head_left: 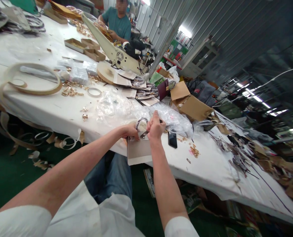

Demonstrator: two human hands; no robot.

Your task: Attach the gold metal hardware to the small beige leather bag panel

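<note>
At the table's front edge lies a flat off-white bag panel (139, 153) with a dark patterned loop handle (141, 120) at its far end. My left hand (131, 131) is closed on the panel's far left corner, beside the handle's base. My right hand (156, 127) makes a fist around a small hand tool (144, 134). Only the tool's metal tip and a bit of dark grip show, and the tip points left at the handle's base. Whether it is a screwdriver or pliers I cannot tell. Crumpled clear plastic (172, 120) lies just behind my hands.
A black phone (172, 140) and small gold metal fittings (194, 150) lie to the right. Stacked panels with handles (136, 87), a cardboard box (192, 102) and a cream machine (117, 54) stand behind. Tape coils (33, 79) are at left. A co-worker (119, 23) sits across the table.
</note>
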